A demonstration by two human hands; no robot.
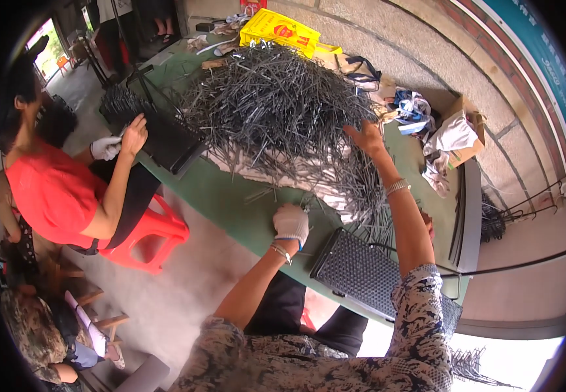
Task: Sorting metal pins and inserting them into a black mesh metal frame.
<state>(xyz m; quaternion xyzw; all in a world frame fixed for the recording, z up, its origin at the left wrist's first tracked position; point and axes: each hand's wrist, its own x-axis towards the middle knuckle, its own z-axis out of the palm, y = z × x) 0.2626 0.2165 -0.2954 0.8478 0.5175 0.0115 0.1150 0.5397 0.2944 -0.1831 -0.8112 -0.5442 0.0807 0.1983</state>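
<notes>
A big heap of thin dark grey strips (pixel 276 98) lies tangled on the green table (pixel 230 202), partly on a pale cloth (pixel 237 166). At the heap's right edge is my bare right hand (pixel 366 138), thumb and fingers apart, with no strip visible in it. My left hand (pixel 291 224), in a white knitted glove, is closed near the table's front edge; whatever is in it is hidden. Between my arms sits a dark board with a dense grid of small holes or studs (pixel 358 268), partly covered by my right sleeve.
A co-worker in a red top (pixel 61 189) sits at left on a red plastic stool (pixel 152 235), hands at another dark board (pixel 172 144). Behind the heap lies a yellow bag (pixel 279 31). A cardboard box (pixel 469 134) with crumpled cloths stands at right, by the stone wall (pixel 420 46).
</notes>
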